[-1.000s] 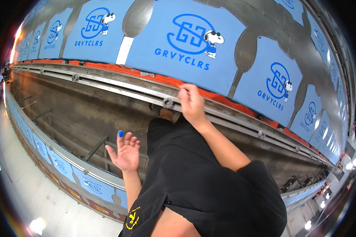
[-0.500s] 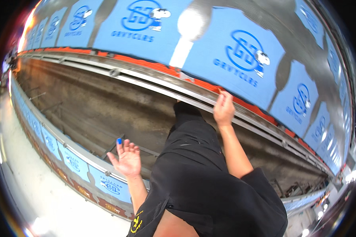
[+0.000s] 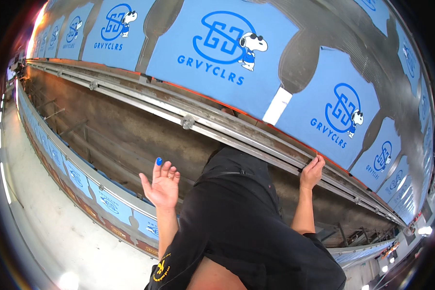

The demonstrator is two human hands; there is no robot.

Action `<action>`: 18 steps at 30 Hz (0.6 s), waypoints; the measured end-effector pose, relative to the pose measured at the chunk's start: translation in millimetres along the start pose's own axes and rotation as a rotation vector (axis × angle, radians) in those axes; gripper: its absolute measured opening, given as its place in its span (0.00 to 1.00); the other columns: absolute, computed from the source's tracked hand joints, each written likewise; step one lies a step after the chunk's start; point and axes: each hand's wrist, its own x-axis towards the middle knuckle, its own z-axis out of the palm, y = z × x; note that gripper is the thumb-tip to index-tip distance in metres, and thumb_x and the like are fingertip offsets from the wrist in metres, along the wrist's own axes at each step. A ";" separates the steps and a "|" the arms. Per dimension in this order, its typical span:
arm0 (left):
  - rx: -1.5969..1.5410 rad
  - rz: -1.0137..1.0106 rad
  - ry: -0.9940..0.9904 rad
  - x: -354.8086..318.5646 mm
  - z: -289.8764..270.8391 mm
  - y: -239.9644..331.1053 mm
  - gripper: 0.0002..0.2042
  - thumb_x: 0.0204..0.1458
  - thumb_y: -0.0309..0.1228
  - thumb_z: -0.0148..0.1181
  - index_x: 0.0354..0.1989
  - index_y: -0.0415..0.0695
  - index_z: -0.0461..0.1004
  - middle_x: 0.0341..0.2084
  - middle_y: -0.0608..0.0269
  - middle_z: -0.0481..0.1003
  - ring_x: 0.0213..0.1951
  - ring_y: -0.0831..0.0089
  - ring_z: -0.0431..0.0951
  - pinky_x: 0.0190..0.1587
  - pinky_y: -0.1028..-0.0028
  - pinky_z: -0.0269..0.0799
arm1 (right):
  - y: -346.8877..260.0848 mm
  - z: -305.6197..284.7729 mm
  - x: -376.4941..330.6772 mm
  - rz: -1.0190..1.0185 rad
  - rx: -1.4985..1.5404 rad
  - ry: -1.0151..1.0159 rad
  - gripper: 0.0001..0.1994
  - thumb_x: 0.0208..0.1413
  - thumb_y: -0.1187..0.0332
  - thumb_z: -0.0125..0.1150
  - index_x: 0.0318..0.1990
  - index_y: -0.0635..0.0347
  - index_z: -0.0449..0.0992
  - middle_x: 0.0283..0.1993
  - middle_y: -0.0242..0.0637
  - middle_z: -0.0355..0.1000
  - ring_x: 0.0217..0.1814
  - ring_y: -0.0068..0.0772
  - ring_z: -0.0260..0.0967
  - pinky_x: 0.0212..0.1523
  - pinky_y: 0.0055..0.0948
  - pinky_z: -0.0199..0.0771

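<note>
Palm up, the left hand (image 3: 162, 189) is hanging low left of centre, its fingers spreading loosely, with a blue fingertip cover (image 3: 159, 161) sitting on one. Right of centre, the right hand (image 3: 312, 172) is pressing thumb and fingertips together at the platen edge; whether they are pinching anything, I cannot tell. Just above it, a light-blue printed garment panel (image 3: 329, 108) is lying flat at the upper right. A metal rail (image 3: 152, 106) is running diagonally below the panels.
</note>
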 end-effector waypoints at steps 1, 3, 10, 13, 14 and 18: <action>0.039 0.006 -0.035 14.2 6.1 14.2 0.38 0.66 0.65 0.39 0.66 0.43 0.70 0.54 0.51 0.78 0.52 0.58 0.76 0.59 0.58 0.70 | 4.4 0.6 1.1 0.072 -0.022 -0.053 0.11 0.73 0.65 0.49 0.52 0.61 0.72 0.49 0.49 0.76 0.47 0.59 0.76 0.43 0.49 0.76; 0.055 0.015 -0.031 37.3 12.6 43.7 0.38 0.66 0.65 0.39 0.67 0.43 0.70 0.54 0.51 0.78 0.53 0.58 0.76 0.59 0.58 0.70 | 0.0 -0.5 2.2 0.102 -0.080 -0.099 0.11 0.73 0.65 0.49 0.52 0.61 0.72 0.49 0.49 0.76 0.47 0.59 0.76 0.43 0.49 0.76; 0.125 -0.046 0.101 93.0 17.1 128.0 0.38 0.65 0.66 0.40 0.66 0.42 0.70 0.53 0.51 0.78 0.51 0.59 0.76 0.58 0.60 0.69 | -112.0 31.4 73.8 -0.063 0.162 -0.002 0.11 0.73 0.68 0.49 0.52 0.67 0.71 0.44 0.53 0.74 0.43 0.53 0.75 0.46 0.41 0.75; 0.149 -0.068 0.052 118.5 6.6 166.0 0.38 0.66 0.65 0.38 0.64 0.43 0.73 0.53 0.52 0.78 0.52 0.59 0.75 0.60 0.60 0.67 | -282.1 81.1 138.4 -0.062 0.749 0.001 0.09 0.73 0.69 0.50 0.53 0.65 0.70 0.35 0.36 0.72 0.30 0.24 0.67 0.33 0.24 0.71; 0.153 -0.043 0.004 127.0 4.7 179.2 0.37 0.67 0.65 0.38 0.65 0.43 0.72 0.54 0.53 0.77 0.53 0.60 0.75 0.60 0.60 0.67 | -341.7 97.2 152.8 -0.131 0.872 -0.003 0.09 0.73 0.70 0.50 0.54 0.63 0.70 0.33 0.31 0.71 0.30 0.16 0.65 0.32 0.20 0.68; 0.161 0.079 -0.089 134.6 -12.5 229.4 0.38 0.67 0.65 0.36 0.68 0.44 0.70 0.56 0.53 0.77 0.55 0.60 0.75 0.61 0.60 0.66 | -552.1 142.4 169.9 -0.331 1.065 -0.083 0.08 0.73 0.69 0.50 0.51 0.65 0.70 0.33 0.37 0.72 0.34 0.26 0.70 0.38 0.27 0.72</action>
